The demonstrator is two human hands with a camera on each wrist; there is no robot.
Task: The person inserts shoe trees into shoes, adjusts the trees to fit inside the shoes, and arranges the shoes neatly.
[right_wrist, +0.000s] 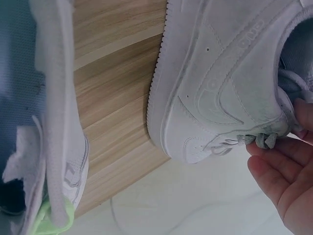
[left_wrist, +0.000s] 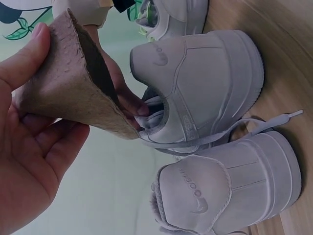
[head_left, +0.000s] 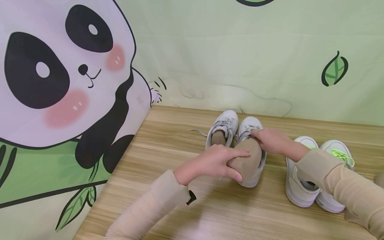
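Brown insert point(head_left: 253, 148) in L hand point(head_left: 211, 161), part-curled grip.

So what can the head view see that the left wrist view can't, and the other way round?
Only the head view shows the panda's face. Only the left wrist view shows the heel writing and the dark hollow of the brown insert. Both show the insert, left hand, right hand, grey-laced shoes and part of the green-laced pair.

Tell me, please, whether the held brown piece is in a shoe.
Mostly out: the left fingers hold the brown piece above the shoe; whether its tip enters is unclear.
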